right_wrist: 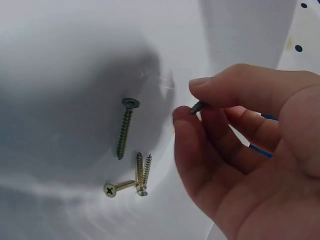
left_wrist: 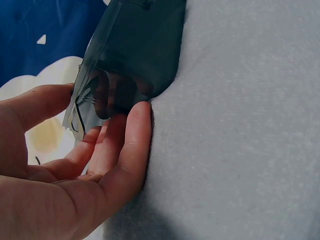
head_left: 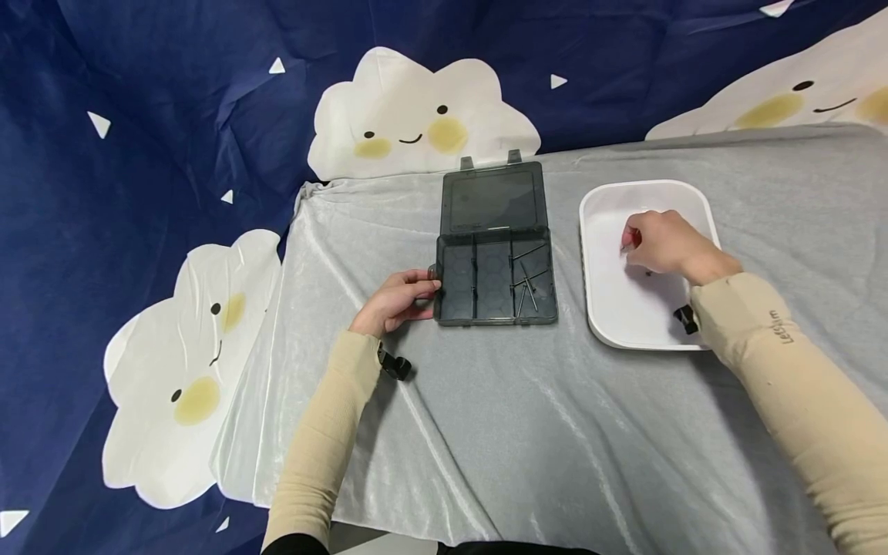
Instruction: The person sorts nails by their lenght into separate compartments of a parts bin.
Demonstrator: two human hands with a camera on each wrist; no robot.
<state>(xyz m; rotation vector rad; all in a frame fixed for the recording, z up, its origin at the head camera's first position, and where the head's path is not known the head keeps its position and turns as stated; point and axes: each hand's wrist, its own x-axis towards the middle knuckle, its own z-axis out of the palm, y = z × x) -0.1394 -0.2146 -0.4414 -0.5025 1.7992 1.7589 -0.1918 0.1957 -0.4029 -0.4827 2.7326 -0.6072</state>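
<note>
A dark translucent compartment box [head_left: 492, 301] lies with its lid [head_left: 494, 199] swung back. Its right-hand compartment contains several long thin metal screws [head_left: 529, 287]. My left hand [head_left: 398, 301] grips the box's left side, thumb [left_wrist: 47, 102] on one edge and fingers against the wall. Over the white tub [head_left: 613, 335], my right hand [head_left: 662, 243] pinches a small dark screw [right_wrist: 197, 108] between thumb and fingers; only its pointed end shows. Below, on the tub floor, lie one longer dark screw [right_wrist: 125, 131] and several brass-coloured screws [right_wrist: 120, 187].
A grey cloth [head_left: 527, 432] covers the table under the box and the tub. Behind and to the left hangs a blue fabric [head_left: 208, 77] with smiling white clouds [head_left: 416, 116]. The tub stands right of the box, a narrow strip of cloth between them.
</note>
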